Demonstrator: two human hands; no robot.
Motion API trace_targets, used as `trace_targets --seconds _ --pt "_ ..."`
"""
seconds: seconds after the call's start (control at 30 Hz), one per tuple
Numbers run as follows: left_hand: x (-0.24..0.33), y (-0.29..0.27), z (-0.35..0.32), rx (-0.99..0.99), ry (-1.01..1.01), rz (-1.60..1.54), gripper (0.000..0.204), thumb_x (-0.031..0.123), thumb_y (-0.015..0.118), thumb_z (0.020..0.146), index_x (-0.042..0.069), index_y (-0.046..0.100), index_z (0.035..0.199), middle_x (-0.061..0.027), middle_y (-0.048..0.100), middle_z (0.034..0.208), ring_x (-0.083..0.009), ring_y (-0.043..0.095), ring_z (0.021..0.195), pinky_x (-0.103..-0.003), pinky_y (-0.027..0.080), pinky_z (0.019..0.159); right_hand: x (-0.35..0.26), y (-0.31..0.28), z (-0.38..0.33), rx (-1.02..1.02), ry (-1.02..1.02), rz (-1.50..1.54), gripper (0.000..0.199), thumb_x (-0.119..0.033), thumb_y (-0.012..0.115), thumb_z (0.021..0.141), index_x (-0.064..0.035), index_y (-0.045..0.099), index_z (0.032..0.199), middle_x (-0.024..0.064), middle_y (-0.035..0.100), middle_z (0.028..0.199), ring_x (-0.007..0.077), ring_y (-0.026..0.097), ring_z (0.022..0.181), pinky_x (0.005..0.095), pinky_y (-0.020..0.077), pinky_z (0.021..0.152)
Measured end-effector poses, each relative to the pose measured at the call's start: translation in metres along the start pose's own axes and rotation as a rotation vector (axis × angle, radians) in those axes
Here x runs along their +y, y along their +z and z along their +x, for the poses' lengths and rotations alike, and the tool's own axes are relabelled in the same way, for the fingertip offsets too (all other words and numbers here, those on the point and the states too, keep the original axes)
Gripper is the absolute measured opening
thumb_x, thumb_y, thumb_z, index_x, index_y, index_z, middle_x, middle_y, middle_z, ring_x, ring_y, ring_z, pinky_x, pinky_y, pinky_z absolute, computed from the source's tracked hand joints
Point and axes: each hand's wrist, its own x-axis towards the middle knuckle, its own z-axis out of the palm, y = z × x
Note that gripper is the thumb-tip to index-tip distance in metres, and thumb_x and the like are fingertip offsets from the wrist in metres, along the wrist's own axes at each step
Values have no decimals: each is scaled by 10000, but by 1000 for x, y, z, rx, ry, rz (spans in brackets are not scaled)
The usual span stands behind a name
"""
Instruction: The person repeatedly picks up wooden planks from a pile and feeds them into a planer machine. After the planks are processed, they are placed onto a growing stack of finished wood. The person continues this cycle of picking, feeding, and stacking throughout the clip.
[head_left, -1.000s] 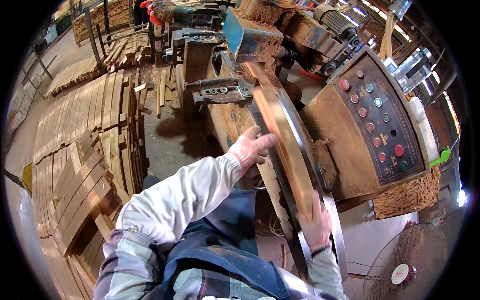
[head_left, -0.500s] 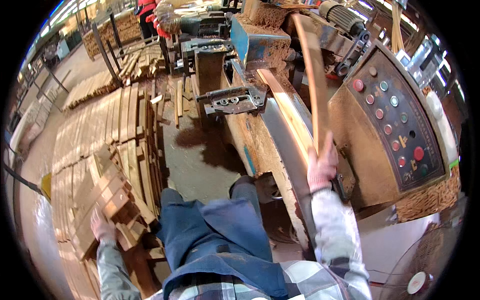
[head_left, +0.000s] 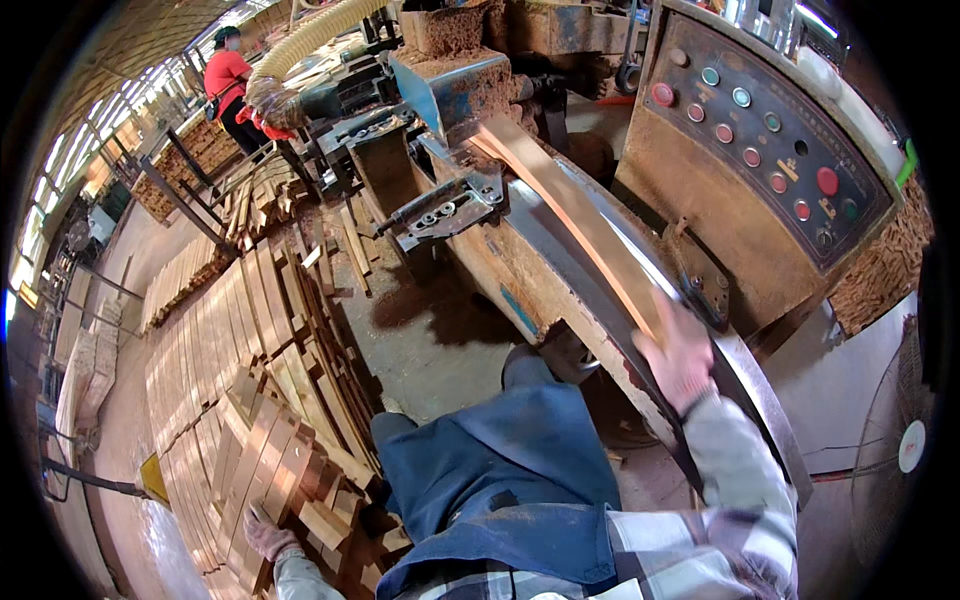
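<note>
My right hand (head_left: 678, 355), gloved, grips the near end of a long, flat wooden board (head_left: 590, 220), thumb on one side and fingers on the other. The board lies along the metal bed (head_left: 560, 235) of a woodworking machine. Its far end reaches under a blue, dust-covered housing (head_left: 450, 90). My left hand (head_left: 268, 535), also gloved, rests at low left on a pile of short wooden boards (head_left: 275, 465), fingers laid against them. The pile sits on a larger stack of boards (head_left: 215, 345).
Right of the bed stands a control panel (head_left: 765, 130) with several coloured buttons. A metal guide bracket (head_left: 440, 210) juts from the bed's left side. A fan (head_left: 905, 450) is at lower right. A person in red (head_left: 228, 85) stands far left beside a ribbed hose (head_left: 305, 50).
The board in my right hand has come down from a raised, tilted position onto the bed, its far end now at the housing. My left hand stays at the pile. The view has turned right.
</note>
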Motion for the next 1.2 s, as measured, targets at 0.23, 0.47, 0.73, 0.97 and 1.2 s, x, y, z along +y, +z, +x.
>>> trace_targets --seconds 0.23,0.47,0.73,0.97,1.2 --pt "9 -37 5 12 57 -128 883 119 715 740 112 402 1565 -157 472 1543 -386 492 1362 -429 417 1146 27 -41 -43 -89 -172 -294 592 -160 752 806 -109 607 1377 129 580 1401 349 539 1295 515 388 1154" --pt "12 -121 4 -30 123 -76 913 215 797 729 174 410 1555 -172 572 1376 -356 542 1301 -462 445 1108 30 62 105 -59 -297 -137 513 -120 721 854 -135 619 1357 102 592 1376 341 534 1295 477 419 1127" --pt "267 -330 37 124 799 -158 465 78 586 951 114 533 1412 -131 675 1262 -270 646 1191 -500 299 1238 -18 101 171 -179 -254 201 428 -248 650 952 -124 638 1362 140 644 1365 356 563 1301 452 449 1115" --pt "460 -428 -30 844 1251 -335 540 214 650 857 154 522 1379 -80 570 1399 -266 521 1369 -490 344 1209 -104 -13 54 -437 -211 111 906 -347 839 788 -158 418 1567 193 602 1393 395 617 1217 454 494 1042" --pt "423 -388 7 376 1124 -627 694 343 748 895 166 474 1507 -106 499 1534 -323 398 1477 -491 282 1257 8 -79 -77 -338 248 -206 878 -203 810 796 -132 411 1575 219 590 1394 429 601 1171 516 489 998"
